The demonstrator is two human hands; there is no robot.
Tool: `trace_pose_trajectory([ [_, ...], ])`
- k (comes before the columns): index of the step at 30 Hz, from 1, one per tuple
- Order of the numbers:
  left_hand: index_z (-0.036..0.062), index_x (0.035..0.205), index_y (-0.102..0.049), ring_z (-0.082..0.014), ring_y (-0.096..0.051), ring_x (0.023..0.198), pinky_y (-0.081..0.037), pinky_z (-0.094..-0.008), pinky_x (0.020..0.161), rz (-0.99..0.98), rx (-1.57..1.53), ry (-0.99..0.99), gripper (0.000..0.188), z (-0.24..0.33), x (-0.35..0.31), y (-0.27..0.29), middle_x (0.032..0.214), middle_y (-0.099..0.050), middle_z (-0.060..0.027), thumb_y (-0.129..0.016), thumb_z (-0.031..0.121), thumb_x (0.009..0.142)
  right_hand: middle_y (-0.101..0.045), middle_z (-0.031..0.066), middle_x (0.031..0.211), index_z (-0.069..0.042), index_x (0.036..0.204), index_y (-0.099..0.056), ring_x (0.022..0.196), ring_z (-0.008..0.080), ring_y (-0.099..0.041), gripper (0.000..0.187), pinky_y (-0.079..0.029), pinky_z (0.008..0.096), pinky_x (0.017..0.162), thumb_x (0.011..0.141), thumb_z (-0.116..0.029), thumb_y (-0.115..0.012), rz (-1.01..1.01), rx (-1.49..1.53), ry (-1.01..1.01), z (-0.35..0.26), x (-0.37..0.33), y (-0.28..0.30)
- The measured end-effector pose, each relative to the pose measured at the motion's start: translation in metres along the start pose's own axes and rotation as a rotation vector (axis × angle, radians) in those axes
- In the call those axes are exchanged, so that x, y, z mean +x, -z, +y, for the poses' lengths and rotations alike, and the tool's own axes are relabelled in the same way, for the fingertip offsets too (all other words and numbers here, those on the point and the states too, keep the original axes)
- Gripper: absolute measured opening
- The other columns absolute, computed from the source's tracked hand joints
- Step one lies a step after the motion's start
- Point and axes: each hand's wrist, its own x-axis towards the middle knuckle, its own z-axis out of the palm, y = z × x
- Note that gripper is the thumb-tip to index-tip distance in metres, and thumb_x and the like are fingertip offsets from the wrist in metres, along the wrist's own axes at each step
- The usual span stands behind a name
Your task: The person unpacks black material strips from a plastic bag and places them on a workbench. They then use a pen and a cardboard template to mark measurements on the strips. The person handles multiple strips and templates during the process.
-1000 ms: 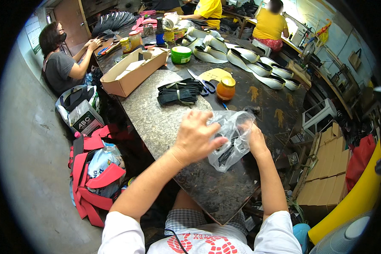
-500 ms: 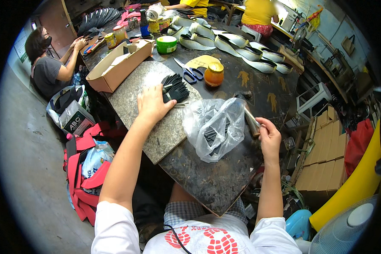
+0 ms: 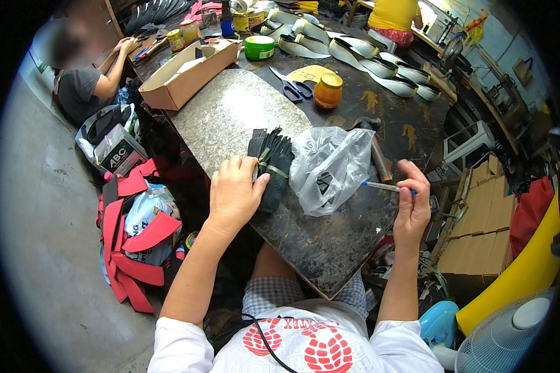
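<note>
Left hand (image 3: pixel 233 196) pulled back toward near worktop (image 3: pixel 230 112) edge, now gripping black bundle (image 3: pixel 272 165); right hand (image 3: pixel 412 202) pinching pen (image 3: pixel 382 186), beside plastic bag (image 3: pixel 330 165).

The bundle of pieces (image 3: pixel 271 163) is black with a pale green band. The stone slab (image 3: pixel 230 112) is speckled grey. The far jar (image 3: pixel 328 91) is orange, the tub (image 3: pixel 259 47) green.

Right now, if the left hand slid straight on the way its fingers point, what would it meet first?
Probably the crumpled clear plastic bag: the left hand already grips the banded bundle of black pieces, and the bag lies just beyond.
</note>
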Motion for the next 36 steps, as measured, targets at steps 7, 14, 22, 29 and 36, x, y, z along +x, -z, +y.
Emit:
trace_pose_trajectory([
  [7, 0.002, 0.117, -0.062, -0.0391, -0.063, 0.108, -0.05, -0.0478, 0.096, 0.033, -0.434, 0.11, 0.036, -0.017, 0.01, -0.015, 0.109, -0.066, -0.0183, -0.075, 0.021, 0.09, -0.058, 0.0075, 0.082, -0.017, 0.113, -0.071, 0.071, 0.0259, -0.065, 0.033, -0.053, 0.0403, 0.063, 0.082, -0.007, -0.076, -0.533, -0.135, 0.252, -0.035, -0.009, -0.074],
  [14, 0.0016, 0.122, -0.062, -0.0265, -0.071, 0.096, -0.055, -0.0387, 0.086, 0.166, -0.671, 0.247, 0.029, -0.044, 0.024, -0.023, 0.102, -0.071, -0.0176, -0.068, 0.01, 0.095, -0.06, 0.007, 0.091, -0.022, 0.11, -0.07, 0.079, 0.029, -0.069, 0.035, -0.057, 0.0421, 0.07, 0.077, -0.011, -0.078, -0.465, -0.533, 0.062, 0.024, -0.004, -0.09],
  [22, 0.0022, 0.122, -0.062, -0.0221, -0.068, 0.101, -0.052, -0.0354, 0.091, 0.267, -0.531, 0.29, 0.026, -0.064, 0.051, -0.03, 0.108, -0.071, -0.0145, -0.066, 0.009, 0.097, -0.062, 0.0163, 0.11, -0.005, 0.112, -0.064, 0.097, 0.0393, -0.066, 0.033, -0.054, 0.0475, 0.083, 0.08, 0.002, -0.063, -0.216, -0.219, -0.063, 0.016, -0.001, -0.066],
  [29, 0.0016, 0.12, -0.062, -0.0345, -0.068, 0.101, -0.053, -0.0422, 0.091, 0.237, -0.545, 0.062, 0.026, -0.03, 0.025, -0.039, 0.107, -0.069, -0.02, -0.066, 0.01, 0.096, -0.065, 0.0123, 0.104, -0.014, 0.122, -0.071, 0.085, 0.0327, -0.07, 0.041, -0.057, 0.0423, 0.073, 0.082, -0.002, -0.074, -0.288, -0.042, 0.131, -0.007, 0.006, -0.075],
  [36, 0.0048, 0.125, -0.06, -0.0349, -0.069, 0.096, -0.054, -0.0426, 0.086, 0.14, -0.55, 0.006, 0.033, -0.015, 0.024, -0.036, 0.104, -0.068, -0.0185, -0.069, 0.011, 0.094, -0.064, 0.0062, 0.099, -0.026, 0.136, -0.067, 0.07, 0.0252, -0.069, 0.058, -0.056, 0.0374, 0.062, 0.08, -0.032, -0.085, -0.391, -0.121, 0.236, -0.034, 0.01, -0.106],
])
